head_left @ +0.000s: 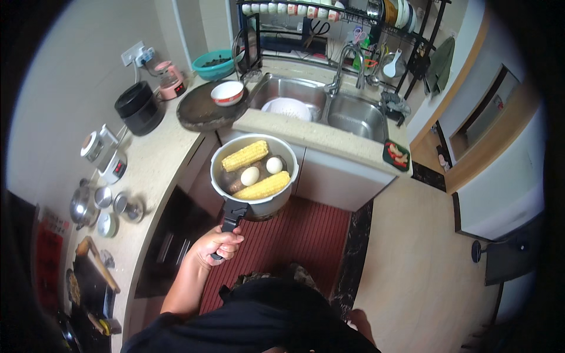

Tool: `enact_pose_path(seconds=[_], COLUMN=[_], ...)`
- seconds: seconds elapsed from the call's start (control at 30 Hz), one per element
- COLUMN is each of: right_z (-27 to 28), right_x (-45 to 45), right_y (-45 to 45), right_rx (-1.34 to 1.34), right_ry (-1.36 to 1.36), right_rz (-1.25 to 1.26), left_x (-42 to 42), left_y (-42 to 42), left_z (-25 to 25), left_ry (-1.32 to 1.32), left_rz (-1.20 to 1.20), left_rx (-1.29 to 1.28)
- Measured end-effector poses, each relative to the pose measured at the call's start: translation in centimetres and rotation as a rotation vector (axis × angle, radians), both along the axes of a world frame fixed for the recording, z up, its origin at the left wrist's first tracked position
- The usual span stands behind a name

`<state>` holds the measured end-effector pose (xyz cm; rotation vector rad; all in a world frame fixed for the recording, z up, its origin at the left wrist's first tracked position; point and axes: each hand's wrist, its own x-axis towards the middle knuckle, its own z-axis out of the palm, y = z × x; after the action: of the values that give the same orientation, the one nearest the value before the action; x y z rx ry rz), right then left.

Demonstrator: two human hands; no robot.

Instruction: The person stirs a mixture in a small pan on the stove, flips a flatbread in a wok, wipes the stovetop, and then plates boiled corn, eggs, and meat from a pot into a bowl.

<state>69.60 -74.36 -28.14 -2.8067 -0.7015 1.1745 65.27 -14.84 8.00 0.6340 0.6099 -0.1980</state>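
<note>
My left hand [219,243] grips the black handle [234,216] of a pressure cooker pot [279,206]. The lidless metal pot hangs in the air over a red mat. Inside it lie two corn cobs, one at the back [245,155] and one at the front [263,186]. Between them are two white eggs, one [274,165] on the right and the other [250,176] nearer the middle. Brownish pieces sit lower in the pot, partly hidden. My right hand [362,323] shows only in part beside my dark shirt; something white is at it, too little visible to name.
Ahead is a double sink [356,115] holding a white colander [287,108]. On its left, a white-and-red bowl [227,93] stands on a round dark board [198,108]. A green tray [390,162] with red peppers rests at the counter's right end. Appliances and a stove [90,273] line the left counter.
</note>
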Motion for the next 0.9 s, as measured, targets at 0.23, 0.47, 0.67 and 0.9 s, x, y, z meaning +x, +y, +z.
enact_pose_path(seconds=[0.23, 0.47, 0.67, 0.9], right_z=[14.9, 25.8, 31.7, 42.5], right_x=[29.9, 42.4, 49.4, 63.9], right_y=[13.6, 20.4, 20.2, 29.6], right_rx=[0.519, 0.807, 0.887, 1.377], right_ry=[-0.312, 0.003, -0.096, -0.383], right_rz=[-0.345, -0.701, -0.745, -0.448], left_x=[16.4, 28.2, 33.7, 34.6], left_y=[3.1, 7.1, 8.9, 9.3], left_z=[-1.2, -2.7, -5.7, -5.9], left_ry=[-0.009, 0.011, 0.001, 0.143], left_rz=[-0.078, -0.102, -0.158, -0.058], left_rx=[0.130, 0.145, 0.103, 0.098])
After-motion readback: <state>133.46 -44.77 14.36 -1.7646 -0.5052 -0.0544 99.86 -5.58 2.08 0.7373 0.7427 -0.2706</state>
